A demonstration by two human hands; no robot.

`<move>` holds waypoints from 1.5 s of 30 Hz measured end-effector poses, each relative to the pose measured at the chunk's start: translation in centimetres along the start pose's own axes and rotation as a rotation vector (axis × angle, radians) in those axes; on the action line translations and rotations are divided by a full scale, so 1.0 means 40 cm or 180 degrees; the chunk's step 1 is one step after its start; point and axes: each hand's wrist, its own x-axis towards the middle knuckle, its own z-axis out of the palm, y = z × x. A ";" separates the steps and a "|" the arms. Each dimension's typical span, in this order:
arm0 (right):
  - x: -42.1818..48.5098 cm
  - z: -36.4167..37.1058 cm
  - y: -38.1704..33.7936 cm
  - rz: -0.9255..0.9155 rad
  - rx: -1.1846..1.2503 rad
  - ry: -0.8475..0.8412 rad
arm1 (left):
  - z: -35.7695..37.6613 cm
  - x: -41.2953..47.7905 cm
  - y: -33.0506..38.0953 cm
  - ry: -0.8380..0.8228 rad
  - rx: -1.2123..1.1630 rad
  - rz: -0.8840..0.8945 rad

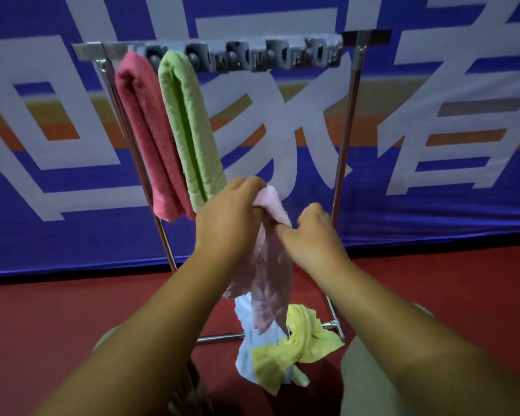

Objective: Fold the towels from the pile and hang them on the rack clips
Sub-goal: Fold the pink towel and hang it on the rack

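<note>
A light pink towel (272, 265) hangs bunched between both hands in front of the rack. My left hand (228, 217) grips its top end. My right hand (309, 235) pinches it slightly lower, on the right side. A metal rack (347, 127) stands ahead with a grey clip bar (267, 57) along its top. A folded dark pink towel (146, 130) and a folded green towel (189, 124) hang from the leftmost clips. On the floor below lie a yellow towel (294, 346) and a pale blue towel (248, 340) in a loose pile.
A blue banner (433, 130) with large white characters covers the wall behind the rack. The floor (57, 319) is red. The rack's base bars (219, 337) run along the floor beside the pile. My knees in pale trousers (370, 382) show at the bottom.
</note>
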 end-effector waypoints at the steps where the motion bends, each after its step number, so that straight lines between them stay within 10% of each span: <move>1: 0.004 -0.017 -0.017 -0.0299 -0.0028 0.0035 | -0.020 0.009 0.007 0.0040 -0.0007 0.0028; 21: 0.139 -0.190 -0.375 -0.1963 -0.1188 0.0385 | -0.186 0.240 0.021 0.0219 0.1180 0.0007; 45: 0.407 -0.246 -0.640 -0.2164 -0.1456 0.0724 | -0.285 0.636 0.010 0.0317 0.0943 -0.0404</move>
